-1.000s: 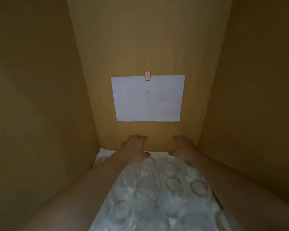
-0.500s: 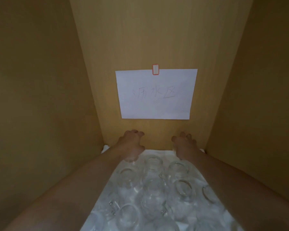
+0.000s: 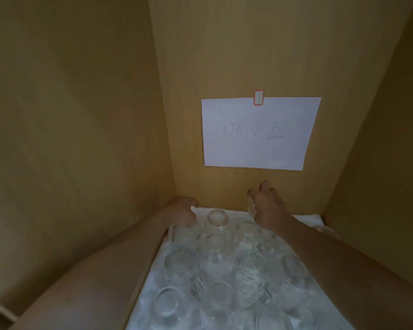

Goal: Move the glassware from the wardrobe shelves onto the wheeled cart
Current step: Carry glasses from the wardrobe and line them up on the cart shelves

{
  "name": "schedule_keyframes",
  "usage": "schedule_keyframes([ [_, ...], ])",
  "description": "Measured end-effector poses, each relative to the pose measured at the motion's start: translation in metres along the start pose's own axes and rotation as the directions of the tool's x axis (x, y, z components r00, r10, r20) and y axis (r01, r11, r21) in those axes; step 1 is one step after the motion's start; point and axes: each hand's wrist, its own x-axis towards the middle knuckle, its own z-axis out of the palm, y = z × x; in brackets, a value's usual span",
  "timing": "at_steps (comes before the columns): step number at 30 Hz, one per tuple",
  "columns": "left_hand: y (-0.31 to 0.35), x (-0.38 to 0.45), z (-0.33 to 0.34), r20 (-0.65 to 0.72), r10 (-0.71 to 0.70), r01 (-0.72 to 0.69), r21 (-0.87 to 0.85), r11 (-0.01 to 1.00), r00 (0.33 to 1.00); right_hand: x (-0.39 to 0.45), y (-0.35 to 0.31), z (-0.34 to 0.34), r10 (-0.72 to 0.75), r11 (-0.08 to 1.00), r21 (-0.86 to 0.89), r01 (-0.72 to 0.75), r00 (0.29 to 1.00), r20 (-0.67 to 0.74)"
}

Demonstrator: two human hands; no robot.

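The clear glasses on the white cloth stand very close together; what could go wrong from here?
1. The right hand grips a clear glass at the back row; drawing it out over the other packed clear glasses could knock them.
2. The left hand curls over a glass at the back left corner, largely hidden, so its grip may be poor.
3. The white cloth could slide if a forearm drags it.
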Motion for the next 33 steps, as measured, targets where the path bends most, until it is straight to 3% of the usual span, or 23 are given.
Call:
schedule_keyframes([
  [4, 0.002, 0.003, 0.011, 0.077, -0.027, 0.019, 0.106, 0.994, 0.997, 0.003, 0.002, 0.005, 0.039, 0.999, 0.039, -0.038, 0.999, -0.025],
  [8, 0.01, 0.006, 0.018, 0.249, -0.065, -0.008, 0.28, 0.96, 0.966, 0.007, 0.004, 0.007, 0.04, 0.997, 0.06, -0.039, 0.999, -0.015],
  [10, 0.009, 0.008, 0.021, 0.251, -0.045, -0.045, 0.343, 0.938, 0.967, 0.008, 0.005, 0.006, 0.032, 0.997, 0.071, -0.033, 0.999, 0.009],
  [23, 0.016, -0.014, -0.011, 0.08, -0.046, 0.03, 0.19, 0.981, 0.996, -0.004, 0.003, -0.025, 0.062, 0.997, 0.045, -0.062, 0.998, -0.005],
  [28, 0.041, -0.041, -0.049, -0.085, 0.007, 0.002, 0.113, 0.994, 0.996, -0.018, -0.004, -0.06, 0.087, 0.996, 0.025, -0.085, 0.992, -0.096],
  [33, 0.069, -0.073, -0.08, -0.299, 0.088, -0.13, -0.123, 0.984, 0.95, -0.045, -0.006, -0.092, 0.193, 0.977, 0.129, -0.167, 0.955, -0.226],
])
